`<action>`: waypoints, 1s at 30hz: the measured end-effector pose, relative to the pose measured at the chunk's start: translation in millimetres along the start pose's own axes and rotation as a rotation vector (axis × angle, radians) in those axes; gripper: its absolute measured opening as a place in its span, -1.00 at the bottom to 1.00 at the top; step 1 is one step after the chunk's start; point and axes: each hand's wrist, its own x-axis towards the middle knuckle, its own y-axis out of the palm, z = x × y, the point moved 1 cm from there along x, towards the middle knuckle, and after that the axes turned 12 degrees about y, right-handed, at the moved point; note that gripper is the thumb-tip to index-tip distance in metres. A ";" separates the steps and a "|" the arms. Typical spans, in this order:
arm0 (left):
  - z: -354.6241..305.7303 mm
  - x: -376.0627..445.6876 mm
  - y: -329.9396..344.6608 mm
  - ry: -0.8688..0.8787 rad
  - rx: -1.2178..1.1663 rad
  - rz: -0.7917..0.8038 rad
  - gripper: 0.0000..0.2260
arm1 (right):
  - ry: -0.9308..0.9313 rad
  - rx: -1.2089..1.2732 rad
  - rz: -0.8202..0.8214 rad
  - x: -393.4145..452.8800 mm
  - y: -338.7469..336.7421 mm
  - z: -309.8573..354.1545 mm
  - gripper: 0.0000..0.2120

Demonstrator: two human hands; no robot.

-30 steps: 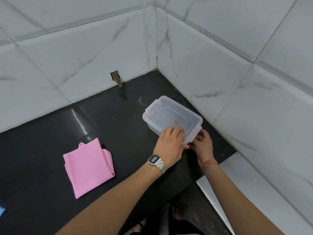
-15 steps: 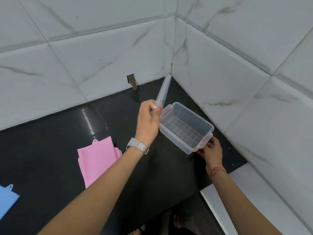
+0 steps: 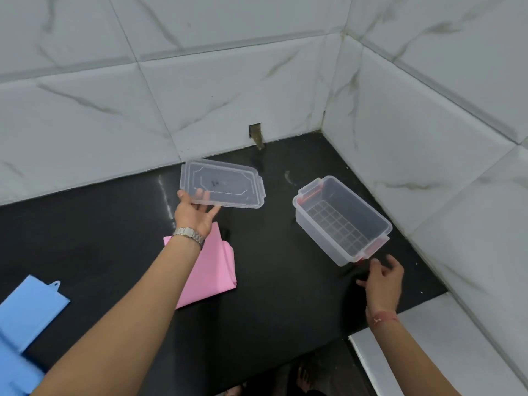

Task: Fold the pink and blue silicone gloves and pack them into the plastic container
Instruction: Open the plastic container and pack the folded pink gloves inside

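Note:
The clear plastic container (image 3: 319,230) stands open on the black counter (image 3: 280,295) near the right wall, with red latches at both ends and nothing inside. My left hand (image 3: 195,212) pinches the near left corner of the clear lid (image 3: 228,182), holding it flat above the counter by the back wall. Just in front of the container's near end is my right hand (image 3: 383,277), fingers loosely spread and holding nothing. A folded pink glove (image 3: 213,271) lies partly under my left wrist. The blue glove (image 3: 30,310) lies at the lower left, cut off by the frame edge.
White marble-look tiled walls (image 3: 414,155) close the counter at the back and right, meeting in a corner. A small hole (image 3: 255,134) shows in the back wall at counter level. The counter's front edge drops to the floor, where toes (image 3: 303,377) show.
The lid came off the container: my left hand lifted it and carried it left toward the back wall, now lying flat. My right hand let go of the container's near end.

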 end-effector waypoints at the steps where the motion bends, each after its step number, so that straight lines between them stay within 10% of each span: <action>1: -4.1 8.2 -10.2 -0.010 -0.012 -0.044 -0.60 | -0.047 -0.022 -0.035 -5.8 -4.5 -5.0 -0.57; 13: -39.5 64.7 -95.3 -0.009 0.306 -0.255 -0.74 | -0.419 -0.446 0.249 -77.6 -6.6 -20.3 -0.69; 30: -29.5 -33.0 -178.2 0.093 1.183 0.028 -0.73 | -0.334 -0.931 0.722 -126.9 163.6 -21.2 -0.44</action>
